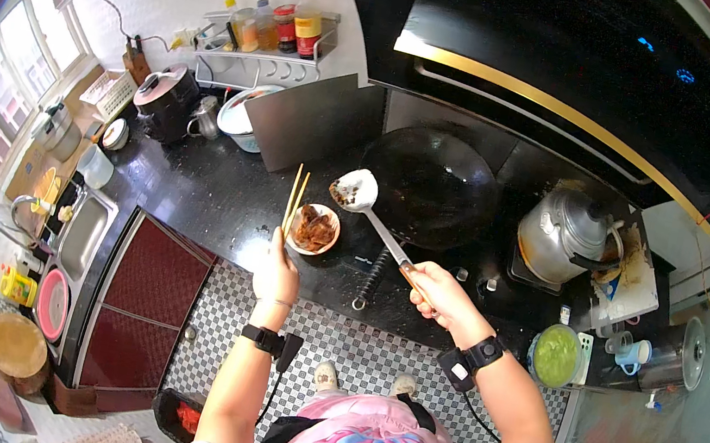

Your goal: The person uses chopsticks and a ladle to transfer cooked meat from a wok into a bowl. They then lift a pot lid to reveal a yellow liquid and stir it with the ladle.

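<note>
A pair of wooden chopsticks point(294, 201) points up and away from my left hand point(276, 273), which grips them by their near ends. Just right of their shafts, a small bowl point(310, 253) of brown cooked food point(314, 228) sits on the black countertop. My right hand point(444, 298) is closed around the wooden handle of a metal ladle point(388, 235). The ladle's head, smeared with dark bits of food, is tilted between the bowl and a large black wok point(431, 188). The wok rests on the stove, its coiled handle point(376, 274) pointing towards me. Little but dark residue shows inside it.
A dented metal kettle point(560, 235) stands on the right burner. Beyond it lies a stained board point(630, 282); nearer is a bowl of green food point(556, 355). A metal splash guard point(322, 124) rises left of the wok. The range hood point(557, 107) overhangs the stove. A sink point(85, 240) is at left.
</note>
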A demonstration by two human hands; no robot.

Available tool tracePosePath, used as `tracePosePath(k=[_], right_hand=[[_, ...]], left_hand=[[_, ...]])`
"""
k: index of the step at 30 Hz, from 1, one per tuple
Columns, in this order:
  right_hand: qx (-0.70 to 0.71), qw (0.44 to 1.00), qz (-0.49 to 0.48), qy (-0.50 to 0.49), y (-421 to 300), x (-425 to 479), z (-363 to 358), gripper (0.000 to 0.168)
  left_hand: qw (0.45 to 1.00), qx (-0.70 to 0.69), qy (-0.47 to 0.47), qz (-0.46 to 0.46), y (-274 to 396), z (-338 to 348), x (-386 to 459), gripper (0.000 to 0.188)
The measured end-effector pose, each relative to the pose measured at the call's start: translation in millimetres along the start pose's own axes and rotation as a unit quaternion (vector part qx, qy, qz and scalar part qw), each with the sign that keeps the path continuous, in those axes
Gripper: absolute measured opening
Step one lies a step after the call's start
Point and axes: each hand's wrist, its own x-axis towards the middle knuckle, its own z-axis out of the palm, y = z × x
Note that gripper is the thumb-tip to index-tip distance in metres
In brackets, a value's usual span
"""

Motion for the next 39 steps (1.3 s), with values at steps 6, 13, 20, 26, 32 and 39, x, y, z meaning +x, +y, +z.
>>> tracePosePath(k=[6,13,20,26,32,39], right_hand=[[-0.053,0.998,-0.013,-0.014,18.5,16.0,45.4,0.025],[-0.187,0.980,-0.065,0.014,34.9,38.5,76.4,0.021],[-0.383,0.901,-0.185,0.089,42.1,43.9,96.5,0.027],[-0.507,0.830,-0.202,0.112,36.9,36.8,108.6,0.028],[-0.555,0.796,-0.211,0.118,30.5,31.9,111.7,0.030],[-0.507,0.821,-0.226,0.133,36.9,36.1,106.8,0.030]], left_hand=[[0.999,-0.013,-0.037,0.003,-25.3,2.8,-29.0,0.050],[0.995,-0.003,-0.065,-0.075,-43.2,22.4,-53.8,0.049],[0.982,-0.010,-0.116,-0.151,-66.2,40.3,-60.6,0.048],[0.979,-0.029,-0.124,-0.161,-78.1,59.5,-56.8,0.048],[0.982,-0.069,-0.098,-0.143,-61.6,48.0,-49.7,0.046],[0.986,-0.077,-0.099,-0.112,-46.2,47.7,-49.4,0.044]])
